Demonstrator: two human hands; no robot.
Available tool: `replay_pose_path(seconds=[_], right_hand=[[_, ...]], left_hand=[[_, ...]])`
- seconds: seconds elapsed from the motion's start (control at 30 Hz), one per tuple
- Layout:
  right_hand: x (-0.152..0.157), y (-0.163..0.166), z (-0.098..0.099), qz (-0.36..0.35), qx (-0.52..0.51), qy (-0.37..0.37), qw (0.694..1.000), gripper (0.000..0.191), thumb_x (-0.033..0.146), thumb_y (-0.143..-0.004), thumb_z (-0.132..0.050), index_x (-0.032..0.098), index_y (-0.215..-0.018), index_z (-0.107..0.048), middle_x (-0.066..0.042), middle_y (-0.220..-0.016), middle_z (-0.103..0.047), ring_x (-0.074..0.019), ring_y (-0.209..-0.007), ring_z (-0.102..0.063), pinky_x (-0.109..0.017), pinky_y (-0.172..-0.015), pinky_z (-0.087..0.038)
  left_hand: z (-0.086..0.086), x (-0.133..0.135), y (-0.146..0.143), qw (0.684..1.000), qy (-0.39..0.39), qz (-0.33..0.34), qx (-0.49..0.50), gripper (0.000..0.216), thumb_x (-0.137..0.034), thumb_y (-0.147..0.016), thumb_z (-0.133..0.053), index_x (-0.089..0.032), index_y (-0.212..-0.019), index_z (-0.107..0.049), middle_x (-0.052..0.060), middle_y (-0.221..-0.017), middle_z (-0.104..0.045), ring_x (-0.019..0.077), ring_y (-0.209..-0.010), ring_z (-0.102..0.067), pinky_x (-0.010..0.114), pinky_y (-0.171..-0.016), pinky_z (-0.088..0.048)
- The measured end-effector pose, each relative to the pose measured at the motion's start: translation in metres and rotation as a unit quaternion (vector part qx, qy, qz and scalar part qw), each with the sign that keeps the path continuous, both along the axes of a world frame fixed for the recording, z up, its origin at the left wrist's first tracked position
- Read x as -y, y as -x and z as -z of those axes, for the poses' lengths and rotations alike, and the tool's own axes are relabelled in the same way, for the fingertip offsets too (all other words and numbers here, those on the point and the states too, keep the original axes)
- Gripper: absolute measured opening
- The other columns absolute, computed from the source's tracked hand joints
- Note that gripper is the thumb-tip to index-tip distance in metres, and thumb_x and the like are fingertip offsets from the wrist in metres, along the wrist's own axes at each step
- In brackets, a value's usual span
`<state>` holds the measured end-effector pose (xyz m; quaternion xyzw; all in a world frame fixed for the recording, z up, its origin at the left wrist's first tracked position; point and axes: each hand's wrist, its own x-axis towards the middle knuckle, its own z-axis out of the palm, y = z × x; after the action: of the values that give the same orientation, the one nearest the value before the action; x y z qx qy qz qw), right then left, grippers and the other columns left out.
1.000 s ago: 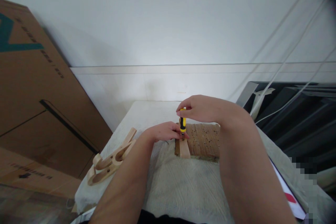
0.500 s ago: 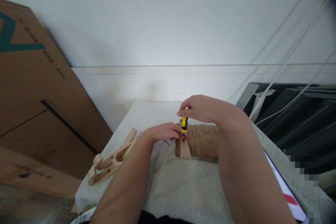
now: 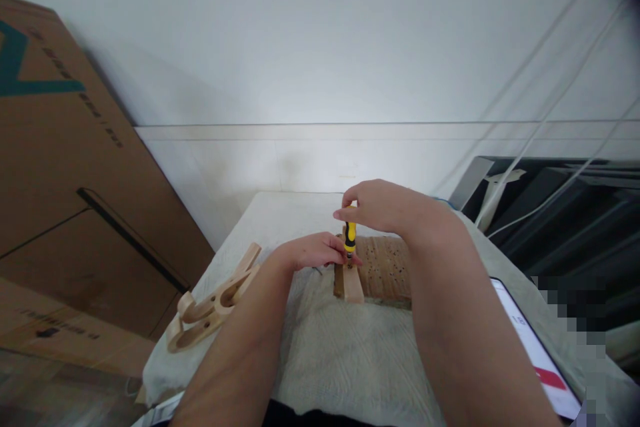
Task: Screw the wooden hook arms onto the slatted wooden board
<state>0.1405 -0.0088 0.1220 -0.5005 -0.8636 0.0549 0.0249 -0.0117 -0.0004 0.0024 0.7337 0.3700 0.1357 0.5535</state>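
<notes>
My right hand [image 3: 383,205] is closed around the top of a yellow-and-black screwdriver [image 3: 351,235], which stands almost upright. Its tip meets a pale wooden strip [image 3: 354,287] at a small dark spot, perhaps a screw head. That strip lies across the left end of a brown, hole-pitted wooden board [image 3: 385,271]. Beside the screwdriver's lower end, my left hand [image 3: 317,251] grips the strip, one fingertip showing on its far side. A small thin dark piece [image 3: 317,271] rests on the cloth below the left hand.
Curved pale wooden parts [image 3: 215,310] lie on the cloth-covered table [image 3: 350,360] at left. A phone-like device [image 3: 535,347] with a lit screen is at the right edge. A large cardboard box [image 3: 100,213] stands left, dark equipment [image 3: 565,227] right, white wall behind.
The screwdriver's handle has turned a little, showing its yellow and black parts differently. My right hand and forearm have shifted slightly left, uncovering more of the lit screen.
</notes>
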Motion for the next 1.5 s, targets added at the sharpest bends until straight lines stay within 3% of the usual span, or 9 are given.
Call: replay_pose_path(seconds=[0.1, 0.27, 0.4, 0.5, 0.67, 0.87, 1.07, 1.33, 1.5], right_hand=[[0.004, -0.004, -0.002, -0.023, -0.031, 0.036, 0.999, 0.035, 0.04, -0.082, -0.047, 0.021, -0.099, -0.07, -0.008, -0.097, -0.071, -0.0207, -0.083, -0.063, -0.029, -0.066, -0.043], [0.009, -0.009, -0.006, -0.072, -0.036, 0.066, 0.995, 0.035, 0.036, -0.082, -0.045, 0.021, -0.099, -0.071, -0.007, -0.098, -0.071, -0.019, -0.079, -0.063, -0.027, -0.064, -0.043], [0.005, -0.005, -0.007, -0.005, 0.039, 0.03, 0.999, 0.045, 0.051, -0.08, -0.046, 0.015, -0.082, -0.072, -0.012, -0.08, -0.07, -0.0216, -0.068, -0.062, -0.03, -0.057, -0.04], [0.001, -0.002, -0.005, 0.029, 0.062, 0.004, 0.998, 0.053, 0.06, -0.077, -0.045, 0.014, -0.08, -0.072, -0.015, -0.082, -0.07, -0.0248, -0.073, -0.062, -0.032, -0.058, -0.04], [-0.002, -0.005, 0.0, 0.008, 0.002, 0.006, 1.0, 0.036, 0.047, -0.079, -0.049, 0.021, -0.09, -0.072, -0.009, -0.089, -0.071, -0.022, -0.078, -0.063, -0.03, -0.063, -0.041], [0.004, -0.013, -0.002, -0.049, -0.031, 0.06, 0.997, 0.034, 0.042, -0.078, -0.05, 0.021, -0.095, -0.071, -0.008, -0.094, -0.071, -0.0189, -0.076, -0.062, -0.027, -0.061, -0.042], [0.003, -0.008, -0.005, 0.022, 0.039, 0.03, 0.999, 0.046, 0.056, -0.076, -0.048, 0.016, -0.074, -0.071, -0.01, -0.073, -0.068, -0.0204, -0.064, -0.059, -0.029, -0.052, -0.036], [0.0, -0.012, 0.0, -0.02, -0.024, 0.048, 0.998, 0.034, 0.042, -0.077, -0.051, 0.023, -0.099, -0.069, -0.007, -0.094, -0.069, -0.0196, -0.078, -0.061, -0.027, -0.06, -0.04], [0.005, -0.016, -0.003, -0.044, -0.036, 0.074, 0.996, 0.034, 0.033, -0.073, -0.053, 0.023, -0.103, -0.066, -0.005, -0.088, -0.069, -0.0164, -0.069, -0.059, -0.025, -0.054, -0.038]], left_hand=[[0.001, 0.0, 0.0, 1.0, -0.003, 0.0, -0.006, 0.031, -0.01, -0.07, -0.052, -0.017, -0.094, -0.071, 0.0, -0.086, -0.067, 0.0121, -0.081, -0.054, 0.023, -0.077, -0.039], [0.003, -0.001, 0.001, 1.0, 0.002, -0.006, -0.009, 0.032, -0.01, -0.071, -0.052, -0.017, -0.095, -0.071, 0.0, -0.085, -0.066, 0.0111, -0.077, -0.053, 0.023, -0.074, -0.039], [0.002, -0.001, 0.0, 1.0, 0.006, -0.006, -0.005, 0.031, -0.011, -0.071, -0.053, -0.018, -0.095, -0.071, -0.001, -0.084, -0.066, 0.0113, -0.08, -0.054, 0.023, -0.077, -0.039], [0.001, -0.001, -0.001, 1.0, 0.016, -0.008, 0.002, 0.029, -0.011, -0.071, -0.053, -0.018, -0.092, -0.072, -0.001, -0.085, -0.067, 0.0118, -0.084, -0.056, 0.023, -0.081, -0.039], [0.0, 0.0, -0.002, 1.0, 0.015, -0.005, 0.013, 0.028, -0.01, -0.07, -0.053, -0.018, -0.09, -0.072, -0.001, -0.087, -0.069, 0.0122, -0.088, -0.057, 0.024, -0.087, -0.039], [0.005, -0.002, 0.002, 1.0, 0.011, 0.002, 0.022, 0.028, -0.009, -0.07, -0.054, -0.02, -0.089, -0.072, -0.002, -0.088, -0.069, 0.0122, -0.09, -0.058, 0.024, -0.088, -0.04], [0.006, -0.002, 0.001, 1.0, 0.017, -0.011, 0.019, 0.026, -0.01, -0.071, -0.054, -0.018, -0.088, -0.072, -0.001, -0.087, -0.069, 0.0114, -0.086, -0.058, 0.024, -0.086, -0.04], [0.004, -0.002, 0.0, 1.0, -0.005, -0.007, -0.002, 0.028, -0.011, -0.072, -0.053, -0.018, -0.092, -0.071, -0.001, -0.088, -0.068, 0.0119, -0.085, -0.057, 0.024, -0.082, -0.041], [0.007, -0.003, 0.0, 1.0, -0.002, -0.003, 0.017, 0.029, -0.008, -0.07, -0.054, -0.019, -0.09, -0.072, -0.001, -0.089, -0.068, 0.0117, -0.088, -0.058, 0.024, -0.087, -0.04]])
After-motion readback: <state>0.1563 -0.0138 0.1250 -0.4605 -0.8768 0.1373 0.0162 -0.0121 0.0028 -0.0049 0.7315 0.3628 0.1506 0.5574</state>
